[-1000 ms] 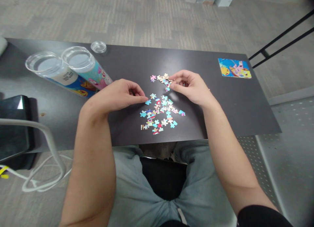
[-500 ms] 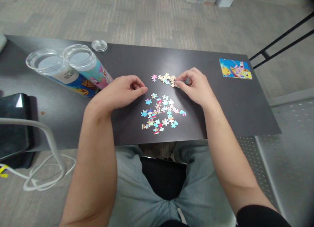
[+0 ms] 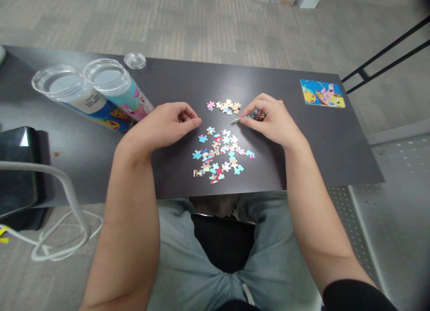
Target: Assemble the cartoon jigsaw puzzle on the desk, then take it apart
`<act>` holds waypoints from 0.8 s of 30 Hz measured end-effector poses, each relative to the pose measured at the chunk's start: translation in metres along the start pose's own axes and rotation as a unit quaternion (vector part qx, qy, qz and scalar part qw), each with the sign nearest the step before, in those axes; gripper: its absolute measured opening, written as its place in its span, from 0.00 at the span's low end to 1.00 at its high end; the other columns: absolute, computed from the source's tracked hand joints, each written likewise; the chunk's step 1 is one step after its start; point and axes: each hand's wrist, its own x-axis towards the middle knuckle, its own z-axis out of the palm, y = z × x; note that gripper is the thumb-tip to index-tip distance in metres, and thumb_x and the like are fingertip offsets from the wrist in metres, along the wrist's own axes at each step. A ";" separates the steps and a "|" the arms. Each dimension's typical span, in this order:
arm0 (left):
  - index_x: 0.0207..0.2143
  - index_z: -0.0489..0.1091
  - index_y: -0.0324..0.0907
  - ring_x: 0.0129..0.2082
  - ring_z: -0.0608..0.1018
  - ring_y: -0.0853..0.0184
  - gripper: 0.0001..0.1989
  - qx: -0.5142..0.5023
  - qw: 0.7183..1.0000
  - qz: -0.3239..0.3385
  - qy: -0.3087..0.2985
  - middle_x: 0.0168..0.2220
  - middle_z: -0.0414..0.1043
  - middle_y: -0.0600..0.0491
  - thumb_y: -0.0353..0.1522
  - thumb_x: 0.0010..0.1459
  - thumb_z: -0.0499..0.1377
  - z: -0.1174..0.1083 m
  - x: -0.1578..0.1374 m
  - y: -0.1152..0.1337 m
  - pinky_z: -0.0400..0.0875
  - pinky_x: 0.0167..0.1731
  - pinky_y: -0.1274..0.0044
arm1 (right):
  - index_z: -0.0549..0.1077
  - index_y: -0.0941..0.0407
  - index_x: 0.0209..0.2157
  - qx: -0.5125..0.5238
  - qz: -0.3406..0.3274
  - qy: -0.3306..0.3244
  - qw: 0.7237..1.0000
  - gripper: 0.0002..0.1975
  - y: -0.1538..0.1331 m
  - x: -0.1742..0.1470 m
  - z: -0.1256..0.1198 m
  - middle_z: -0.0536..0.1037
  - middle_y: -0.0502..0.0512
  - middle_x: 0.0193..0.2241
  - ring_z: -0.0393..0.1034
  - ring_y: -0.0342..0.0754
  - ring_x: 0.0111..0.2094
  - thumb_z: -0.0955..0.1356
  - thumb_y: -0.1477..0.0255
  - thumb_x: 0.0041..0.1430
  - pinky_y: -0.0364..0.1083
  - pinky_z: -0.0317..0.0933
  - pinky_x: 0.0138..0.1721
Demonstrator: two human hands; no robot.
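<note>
My right hand (image 3: 265,117) pinches a small puzzle piece (image 3: 236,121) between thumb and fingertips, just above the table. More colourful puzzle pieces (image 3: 257,115) show beneath its curled fingers. To its left lies a small cluster of pale, mostly face-down puzzle pieces (image 3: 228,106), with a pink piece (image 3: 210,105) at the cluster's left end. A larger spread of blue, red and white puzzle pieces (image 3: 231,155) lies nearer to me. My left hand (image 3: 178,123) rests on the table left of the pieces, fingers curled and thumb near the forefinger; nothing shows in it.
Two clear-topped printed canisters (image 3: 117,91) stand at the left, with a clear round lid (image 3: 135,60) behind them. A cartoon picture card (image 3: 322,93) lies at the right on the dark table (image 3: 336,145). A black device (image 3: 20,168) and a white cable (image 3: 67,185) are at far left.
My right hand has drawn slightly right, away from the pale cluster, with a puzzle piece now visible at its fingertips. My left hand has hardly moved.
</note>
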 end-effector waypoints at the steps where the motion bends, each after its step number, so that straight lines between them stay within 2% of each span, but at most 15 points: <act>1: 0.44 0.85 0.50 0.39 0.79 0.57 0.18 -0.001 1.000 0.001 -0.001 0.35 0.83 0.52 0.53 0.66 0.71 0.000 0.000 0.000 0.71 0.43 0.65 | 0.90 0.47 0.45 -0.021 -0.010 -0.002 1.000 0.03 0.000 -0.001 -0.003 0.89 0.61 0.55 0.81 0.71 0.58 0.82 0.70 0.73 0.83 0.59 0.79; 4: 0.44 0.85 0.50 0.39 0.80 0.57 0.19 -0.005 1.000 0.005 -0.002 0.36 0.84 0.52 0.54 0.66 0.71 0.000 0.000 -0.001 0.70 0.43 0.65 | 0.89 0.46 0.47 -0.061 -0.021 0.010 0.998 0.08 0.003 -0.002 -0.006 0.89 0.62 0.56 0.83 0.70 0.57 0.78 0.74 0.73 0.79 0.65 0.75; 7: 0.44 0.84 0.50 0.39 0.80 0.57 0.20 -0.002 1.000 0.002 0.001 0.38 0.84 0.51 0.55 0.66 0.71 0.000 -0.001 -0.001 0.70 0.44 0.65 | 0.87 0.47 0.51 -0.072 -0.009 0.036 0.997 0.05 0.007 0.001 0.003 0.88 0.64 0.57 0.81 0.67 0.52 0.78 0.69 0.76 0.76 0.70 0.71; 10: 0.45 0.85 0.50 0.39 0.80 0.57 0.19 -0.001 1.000 -0.007 -0.005 0.38 0.85 0.51 0.54 0.67 0.71 0.000 -0.002 0.001 0.70 0.44 0.64 | 0.85 0.47 0.54 -0.112 -0.011 0.040 0.993 0.10 0.013 0.003 0.012 0.86 0.65 0.61 0.81 0.72 0.61 0.81 0.62 0.77 0.77 0.67 0.73; 13: 0.45 0.85 0.50 0.40 0.81 0.57 0.19 0.000 1.000 -0.007 -0.006 0.37 0.85 0.51 0.54 0.66 0.71 0.000 -0.003 0.002 0.70 0.43 0.65 | 0.85 0.45 0.55 -0.144 -0.005 0.038 0.989 0.12 0.022 0.002 0.011 0.85 0.65 0.63 0.79 0.78 0.68 0.83 0.62 0.76 0.79 0.67 0.75; 18: 0.44 0.85 0.51 0.40 0.82 0.56 0.18 0.003 1.000 -0.003 -0.010 0.39 0.87 0.51 0.54 0.66 0.71 -0.001 -0.002 0.001 0.71 0.44 0.65 | 0.88 0.47 0.57 -0.137 0.038 0.081 0.986 0.13 0.033 -0.001 -0.003 0.86 0.67 0.63 0.82 0.75 0.61 0.81 0.68 0.75 0.81 0.67 0.73; 20: 0.44 0.85 0.51 0.40 0.82 0.56 0.18 0.003 1.000 -0.006 -0.009 0.39 0.87 0.51 0.53 0.66 0.71 0.000 -0.001 0.001 0.71 0.44 0.64 | 0.89 0.46 0.61 -0.131 0.017 0.083 0.988 0.15 0.029 -0.002 -0.001 0.87 0.66 0.64 0.82 0.74 0.63 0.79 0.68 0.77 0.80 0.67 0.73; 24: 0.44 0.85 0.52 0.40 0.82 0.56 0.18 0.000 1.000 -0.002 -0.005 0.39 0.87 0.51 0.53 0.65 0.72 0.001 0.000 0.001 0.72 0.44 0.64 | 0.88 0.39 0.69 -0.141 -0.036 0.042 0.988 0.18 0.012 0.000 0.013 0.88 0.61 0.73 0.76 0.77 0.73 0.77 0.63 0.83 0.76 0.66 0.74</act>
